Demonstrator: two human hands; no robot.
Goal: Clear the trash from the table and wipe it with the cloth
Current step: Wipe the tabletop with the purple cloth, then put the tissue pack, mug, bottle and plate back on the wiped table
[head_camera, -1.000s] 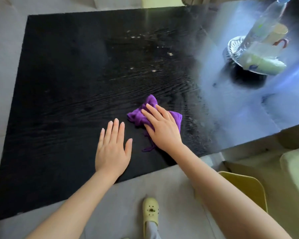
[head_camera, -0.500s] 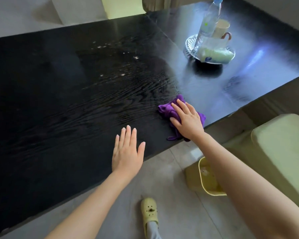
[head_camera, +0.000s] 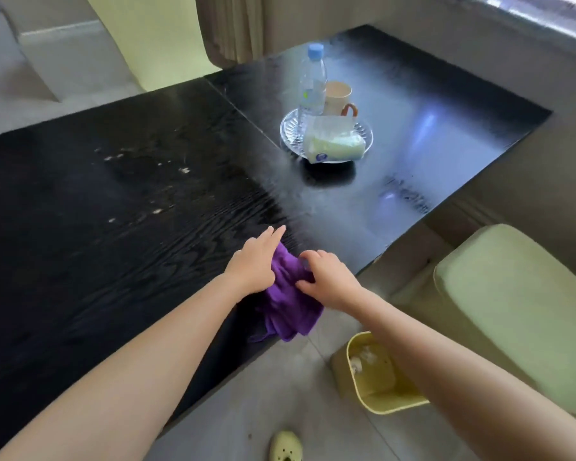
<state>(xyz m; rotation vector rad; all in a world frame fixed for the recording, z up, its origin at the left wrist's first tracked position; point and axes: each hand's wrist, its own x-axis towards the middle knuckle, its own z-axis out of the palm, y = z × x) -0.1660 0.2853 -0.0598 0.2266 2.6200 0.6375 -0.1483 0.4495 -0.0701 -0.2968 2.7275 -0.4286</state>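
A purple cloth (head_camera: pixel 288 301) hangs bunched over the near edge of the black wooden table (head_camera: pixel 97 254). My right hand (head_camera: pixel 330 277) is closed on the cloth's top right. On the cloth's left side my left hand (head_camera: pixel 253 261) grips it, two fingers stretched flat on the tabletop. Small pale crumbs (head_camera: pixel 183 170) are scattered on the table's far left part. A yellow waste bin (head_camera: pixel 376 374) with white crumpled trash inside stands on the floor below the table edge.
A glass plate (head_camera: pixel 288 128) at the table's far right carries a water bottle (head_camera: pixel 311 84), a beige mug (head_camera: pixel 338 98) and a tissue pack (head_camera: pixel 333 144). A pale green chair (head_camera: pixel 519 304) stands right of the bin. My shoe (head_camera: pixel 285 447) is on the grey floor.
The cloth slid right toward the table edge and now hangs over it. My left hand left the tabletop and took hold of the cloth. My view turned right.
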